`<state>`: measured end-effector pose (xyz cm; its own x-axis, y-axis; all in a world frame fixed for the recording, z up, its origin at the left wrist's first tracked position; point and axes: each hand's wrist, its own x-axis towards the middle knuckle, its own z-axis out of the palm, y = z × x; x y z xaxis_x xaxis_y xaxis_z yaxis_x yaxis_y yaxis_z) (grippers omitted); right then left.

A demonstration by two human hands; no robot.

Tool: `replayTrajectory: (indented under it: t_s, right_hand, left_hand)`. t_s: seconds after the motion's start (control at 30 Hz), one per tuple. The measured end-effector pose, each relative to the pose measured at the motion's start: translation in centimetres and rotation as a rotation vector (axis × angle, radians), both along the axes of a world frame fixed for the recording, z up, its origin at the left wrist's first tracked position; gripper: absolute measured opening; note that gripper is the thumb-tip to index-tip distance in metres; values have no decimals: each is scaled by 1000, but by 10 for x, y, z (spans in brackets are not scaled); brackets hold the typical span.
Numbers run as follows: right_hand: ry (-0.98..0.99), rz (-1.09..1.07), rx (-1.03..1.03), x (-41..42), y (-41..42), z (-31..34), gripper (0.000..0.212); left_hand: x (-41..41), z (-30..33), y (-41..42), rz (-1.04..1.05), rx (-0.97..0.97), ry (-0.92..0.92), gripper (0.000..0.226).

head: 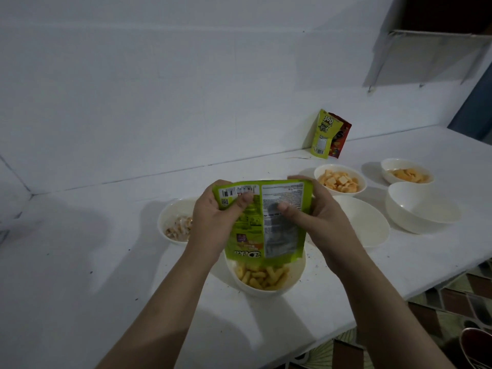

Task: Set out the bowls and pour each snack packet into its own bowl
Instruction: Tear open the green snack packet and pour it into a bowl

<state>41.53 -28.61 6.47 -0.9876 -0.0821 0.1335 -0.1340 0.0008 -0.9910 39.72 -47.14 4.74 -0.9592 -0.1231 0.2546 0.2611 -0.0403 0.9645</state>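
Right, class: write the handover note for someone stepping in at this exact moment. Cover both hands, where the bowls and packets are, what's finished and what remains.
Left hand and right hand: both grip the green packet, held upside down over the near bowl.
Done: puffs are in the near bowl; the left bowl, the cube-snack bowl and the far right bowl already hold snacks.
Left: finish emptying this packet. Two empty bowls wait on the right; two packets stand against the wall, likely theirs.
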Motion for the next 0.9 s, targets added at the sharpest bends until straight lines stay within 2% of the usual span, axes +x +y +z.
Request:
replayTrajectory:
  t_s: [0.13, 0.37, 0.5, 0.57, 0.77, 0.9]
  right_hand:
    - [-43, -4, 55, -3, -2, -10, 26]
    - [-214, 108, 230, -9, -6, -33, 32]
    - [-173, -4, 295, -14, -8, -37, 16]
    - [-139, -55, 255, -16, -8, -34, 13]
    - [-250, -70, -202, -15, -17, -31, 22]
    - [-273, -21, -167, -6, -47, -35, 20]
  left_hand:
    - [-6, 7, -2, 37, 32, 35, 21]
    - [-12, 10, -8, 80, 151, 6, 17]
    - [-15, 5, -18, 39, 278, -83, 19]
    - [-16, 4, -25, 42, 328, -106, 24]
    - [-20, -7, -46, 224, 537, -181, 23]
    - [-14, -15, -52, 227, 640, -238, 27]
